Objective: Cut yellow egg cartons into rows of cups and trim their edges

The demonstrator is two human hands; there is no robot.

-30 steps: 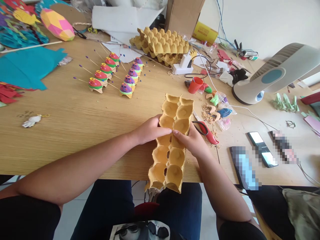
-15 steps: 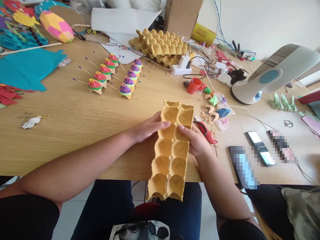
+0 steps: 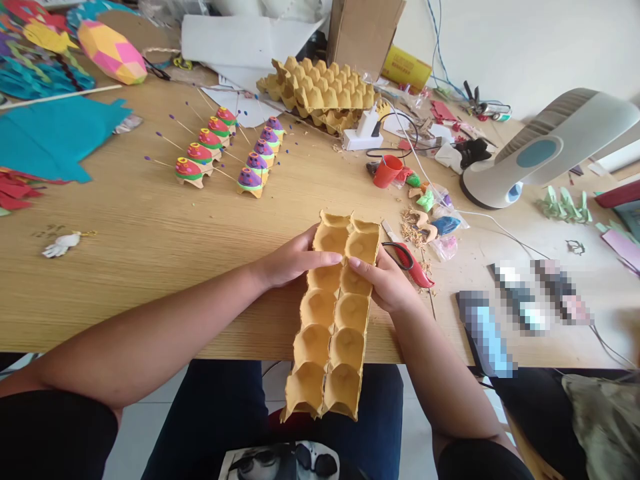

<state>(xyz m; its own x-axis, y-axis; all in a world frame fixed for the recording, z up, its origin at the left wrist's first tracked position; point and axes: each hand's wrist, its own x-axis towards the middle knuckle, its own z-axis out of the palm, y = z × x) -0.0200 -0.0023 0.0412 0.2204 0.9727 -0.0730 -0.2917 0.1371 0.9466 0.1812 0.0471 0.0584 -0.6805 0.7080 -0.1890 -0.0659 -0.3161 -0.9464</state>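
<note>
A yellow egg carton strip [image 3: 330, 320], two cups wide and several long, is held over the table edge with its hollows facing me. My left hand [image 3: 295, 257] grips its left side, thumb across the cups near the far end. On the opposite side my right hand [image 3: 387, 277] holds it the same way, the two thumbs nearly meeting at the middle seam. The other fingers are partly hidden behind the strip. Close to my right hand lie red-handled scissors [image 3: 415, 267], partly covered. Two rows of painted carton caterpillars, one red [image 3: 200, 153] and one purple [image 3: 257, 163], stand beyond my left hand.
Stacked egg trays [image 3: 325, 87] are at the back. A red cup [image 3: 387, 171], clay packets and shavings lie right of centre. A white fan [image 3: 540, 150] and several phones [image 3: 485, 333] occupy the right. Teal paper [image 3: 55, 137] covers the left.
Both hands have moved the egg carton strip slightly toward me and to the left. More of the scissors now shows beside my right hand.
</note>
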